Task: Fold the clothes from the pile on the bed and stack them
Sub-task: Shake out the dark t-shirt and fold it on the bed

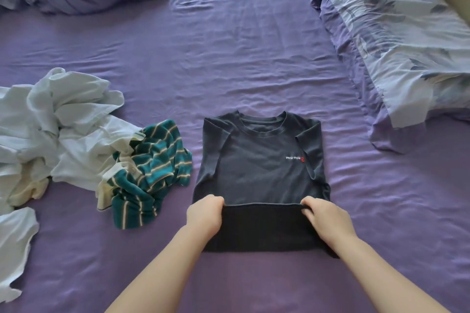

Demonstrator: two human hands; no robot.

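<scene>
The hem of a dark T-shirt (256,173), laid flat on the purple bed (254,58), is pinched at each corner by the left hand (204,216) and right hand (326,218) and folded upward. "miu miu" is read on its chest. A pile of clothes (76,140) is seen to the left, with a floral pillow (396,40) farther off.

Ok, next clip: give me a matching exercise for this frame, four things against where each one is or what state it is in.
Things:
1. dark T-shirt
2. striped top
3. white clothes
4. floral pillow

Places or states:
A. crumpled, just left of the garment being folded
B. far right of the bed
C. heaped at the left edge
D. flat in the middle, its hem gripped by both hands

Pairs: 1-D, 2-A, 3-C, 4-B

The left hand and right hand each hold the hem.
</scene>
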